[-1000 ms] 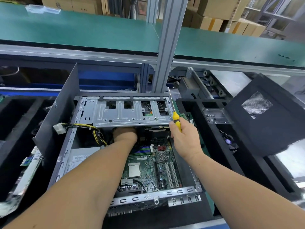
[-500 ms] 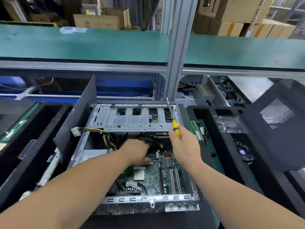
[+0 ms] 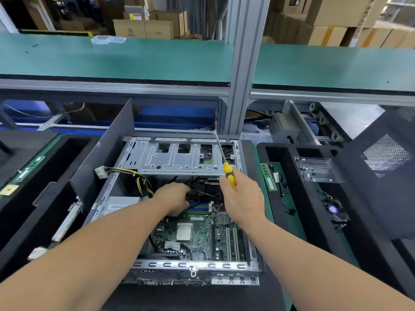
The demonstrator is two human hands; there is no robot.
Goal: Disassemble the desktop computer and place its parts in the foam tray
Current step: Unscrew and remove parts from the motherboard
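open computer case (image 3: pixel 125 140) is lying under both hands; cables (image 3: pixel 197 194) are being gripped by the left hand (image 3: pixel 174 198), yellow screwdriver (image 3: pixel 229 173) being held upright in the right hand (image 3: pixel 243 202).

A grey aluminium post (image 3: pixel 243 63) rises straight ahead of me, and I place everything else by it. To either side of it runs a long green shelf (image 3: pixel 134 57) with a metal front edge. On that shelf, left of the post, lies a small clear plastic box (image 3: pixel 109 39). Behind the post stand stacked cardboard boxes (image 3: pixel 152 25), more of them to its right (image 3: pixel 332 21). Below and right of the post a roller track (image 3: pixel 323 122) slants away. Left of the post, under the shelf, a blue panel (image 3: pixel 175 115) shows. The light is even and bright.
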